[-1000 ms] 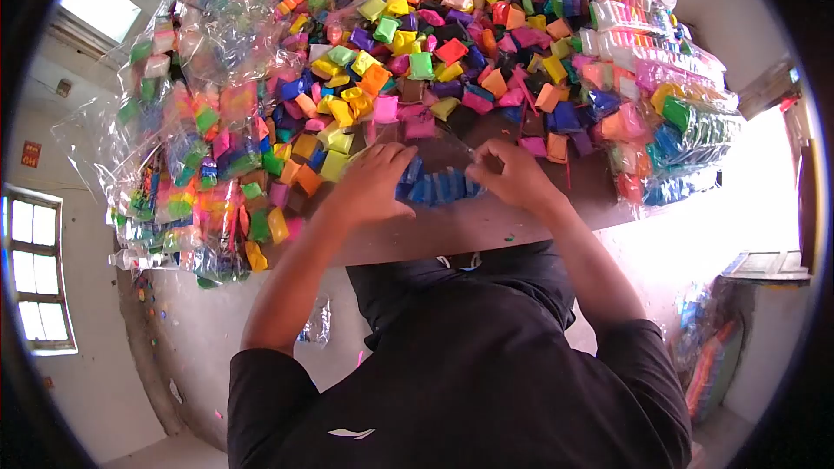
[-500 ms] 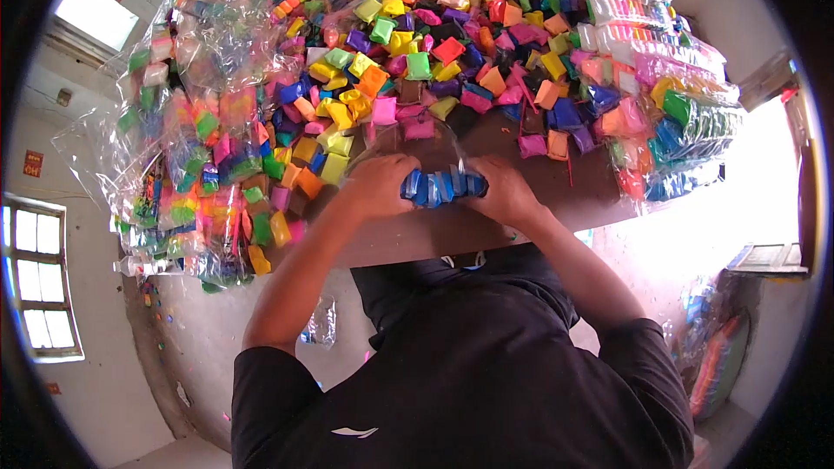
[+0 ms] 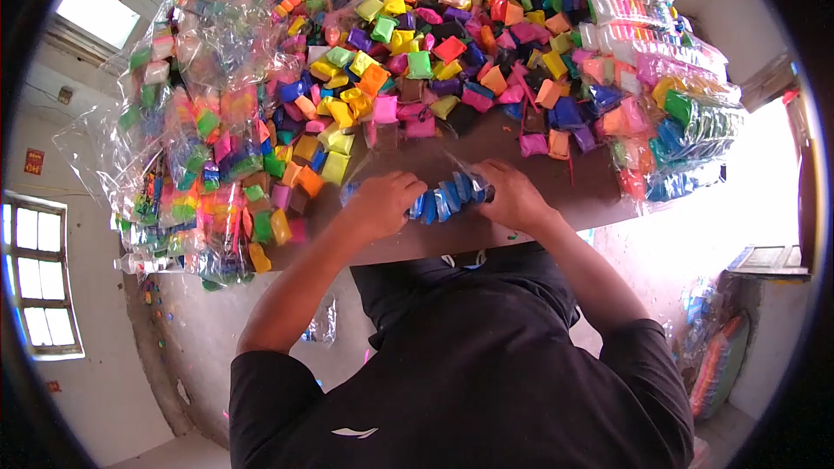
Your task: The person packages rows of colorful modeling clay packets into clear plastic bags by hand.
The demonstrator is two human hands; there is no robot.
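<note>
Near the front edge of the brown table, a row of small blue packets [image 3: 445, 197] stands side by side, with clear plastic film around and behind it. My left hand [image 3: 382, 202] is closed over the left part of the row, and some blue shows beyond its far side. At the right end, my right hand [image 3: 516, 194] grips the last packets with its fingers curled around them. Parts of the row are hidden under both hands.
A large heap of loose, brightly coloured packets [image 3: 420, 65] covers the back of the brown table [image 3: 556, 200]. Clear bags of coloured packets [image 3: 217, 122] are piled at the left. Filled bags in rows [image 3: 686, 113] are stacked along the right.
My left hand has slid left and slightly nearer, and my right hand has shifted a little right. The blue row now looks longer and curved, with packets showing past my left hand.
</note>
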